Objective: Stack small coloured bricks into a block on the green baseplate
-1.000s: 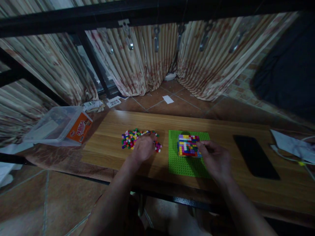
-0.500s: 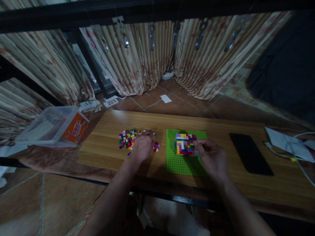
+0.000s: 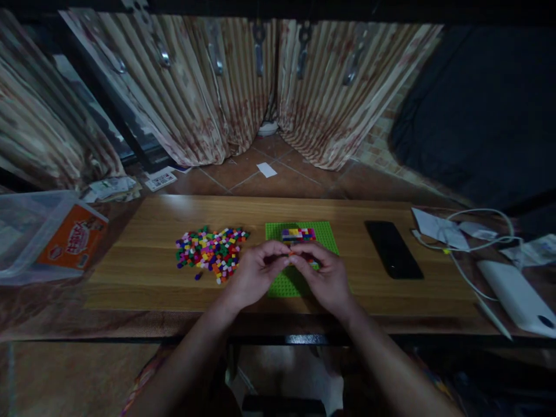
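My left hand (image 3: 256, 275) and my right hand (image 3: 325, 275) meet fingertip to fingertip above the front of a green studded baseplate (image 3: 325, 231). Pinched between them is a small orange toy brick (image 3: 291, 253), mostly covered by the fingers. Behind the fingertips, a block of multicoloured bricks (image 3: 299, 234) stands on the baseplate, its near part hidden by my hands. To the left of my left hand, a pile of loose coloured bricks (image 3: 212, 249) is spread on the wooden board.
The wooden board (image 3: 143, 255) carries a black phone (image 3: 393, 249) on the right. Beyond it are white cables (image 3: 467, 278) and a white power bank (image 3: 516, 295). A clear plastic box (image 3: 26, 231) with an orange label stands at the left.
My left hand has left the brick pile and come right to meet my right hand. My right hand has moved off the brick block's right side. The view has turned rightward.
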Demonstrator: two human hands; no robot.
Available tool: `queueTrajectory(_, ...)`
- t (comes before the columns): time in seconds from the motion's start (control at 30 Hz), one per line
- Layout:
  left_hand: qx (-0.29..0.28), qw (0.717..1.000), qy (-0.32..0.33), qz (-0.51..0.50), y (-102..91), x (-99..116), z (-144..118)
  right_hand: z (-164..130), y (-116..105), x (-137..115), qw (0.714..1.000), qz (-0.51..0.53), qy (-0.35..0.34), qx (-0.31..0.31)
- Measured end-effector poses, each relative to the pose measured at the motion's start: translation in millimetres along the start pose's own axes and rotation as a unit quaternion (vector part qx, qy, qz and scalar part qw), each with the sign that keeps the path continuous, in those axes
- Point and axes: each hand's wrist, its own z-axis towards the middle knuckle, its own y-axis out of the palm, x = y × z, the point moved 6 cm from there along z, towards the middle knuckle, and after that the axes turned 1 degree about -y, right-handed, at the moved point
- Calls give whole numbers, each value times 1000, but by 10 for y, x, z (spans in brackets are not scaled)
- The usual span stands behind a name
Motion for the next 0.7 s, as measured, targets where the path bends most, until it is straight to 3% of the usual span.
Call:
queueTrajectory(0.23,26,1000,-12,-11,59,-21,19,-1,-36,96,995,70,69,1)
queueTrajectory(0.47,-14,998,14,60,91,54,-34,19,5,180,969,192,147,-46)
queueTrajectory(0.57,26,995,10,95,-52,3,-6,60,-129,266,965,203,168,19)
queueTrajectory(0.63,59,991,-1,119,-164,-70,20,81,-256,318,971,163,158,77)
queueTrajectory(0.7,83,988,-14,129,-239,-143,39,87,-323,341,981,102,133,96)
